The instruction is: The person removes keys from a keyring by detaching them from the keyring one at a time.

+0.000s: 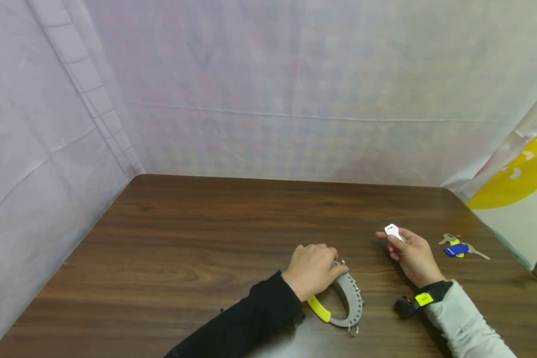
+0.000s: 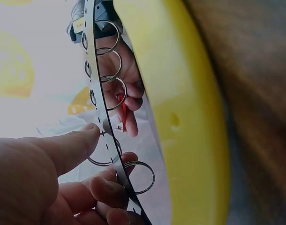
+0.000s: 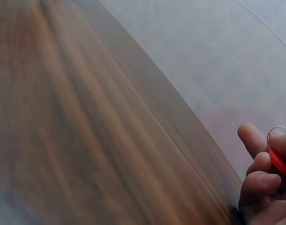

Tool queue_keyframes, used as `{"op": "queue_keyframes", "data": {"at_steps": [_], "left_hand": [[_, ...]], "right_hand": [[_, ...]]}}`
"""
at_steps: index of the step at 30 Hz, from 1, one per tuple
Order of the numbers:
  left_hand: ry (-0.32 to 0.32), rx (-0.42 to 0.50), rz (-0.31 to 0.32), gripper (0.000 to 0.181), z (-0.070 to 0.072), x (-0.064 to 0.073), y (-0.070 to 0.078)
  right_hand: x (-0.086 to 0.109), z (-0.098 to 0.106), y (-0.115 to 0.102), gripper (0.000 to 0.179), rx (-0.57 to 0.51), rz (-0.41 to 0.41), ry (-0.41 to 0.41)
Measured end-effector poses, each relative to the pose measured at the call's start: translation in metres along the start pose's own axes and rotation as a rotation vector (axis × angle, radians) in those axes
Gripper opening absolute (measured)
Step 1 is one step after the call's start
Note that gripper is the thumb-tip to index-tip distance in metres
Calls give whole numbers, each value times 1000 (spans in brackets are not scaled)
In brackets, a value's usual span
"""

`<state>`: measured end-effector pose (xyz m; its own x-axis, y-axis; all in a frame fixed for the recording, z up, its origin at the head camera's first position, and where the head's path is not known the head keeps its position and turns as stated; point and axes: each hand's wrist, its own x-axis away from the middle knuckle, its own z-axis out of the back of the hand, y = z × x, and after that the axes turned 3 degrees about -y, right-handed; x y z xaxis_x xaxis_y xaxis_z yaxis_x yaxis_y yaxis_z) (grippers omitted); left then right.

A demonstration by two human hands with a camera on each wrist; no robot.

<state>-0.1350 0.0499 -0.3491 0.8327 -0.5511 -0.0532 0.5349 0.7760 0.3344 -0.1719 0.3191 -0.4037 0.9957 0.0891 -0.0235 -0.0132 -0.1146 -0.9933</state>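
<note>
Over the table's front right part, my left hand pinches the flat metal band of a large oval key holder between thumb and fingers. Its yellow handle fills much of the left wrist view, and several small split rings hang along the band. To the right, my right hand holds a silver key up by its red tag. A thin wire ring shows by the thumb in the right wrist view. The fingers partly cover the tag.
Keys with a blue tag and a yellow tag lie on the brown wooden table, right of my right hand. Pale cloth hangs behind the table's far edge and along its left side. Yellow-patterned cloth hangs on the right.
</note>
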Motion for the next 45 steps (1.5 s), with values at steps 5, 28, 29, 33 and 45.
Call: {"op": "queue_keyframes", "data": {"at_steps": [5,28,29,33,45], "left_hand": [[7,0,-2,27,-1,0,1],[-32,-12,14,29,1,0,-2],[-36,-13,17,29,1,0,-2],[-40,-11,20,29,2,0,-2],[-47,-6,17,29,3,1,-2]], "right_hand": [[0,12,0,13,-21,11,10],[6,76,-7,13,81,-16,100],[6,78,-7,14,128,-25,116],[7,82,-9,11,351,-80,194],[10,72,-21,58,867,-158,292]]}}
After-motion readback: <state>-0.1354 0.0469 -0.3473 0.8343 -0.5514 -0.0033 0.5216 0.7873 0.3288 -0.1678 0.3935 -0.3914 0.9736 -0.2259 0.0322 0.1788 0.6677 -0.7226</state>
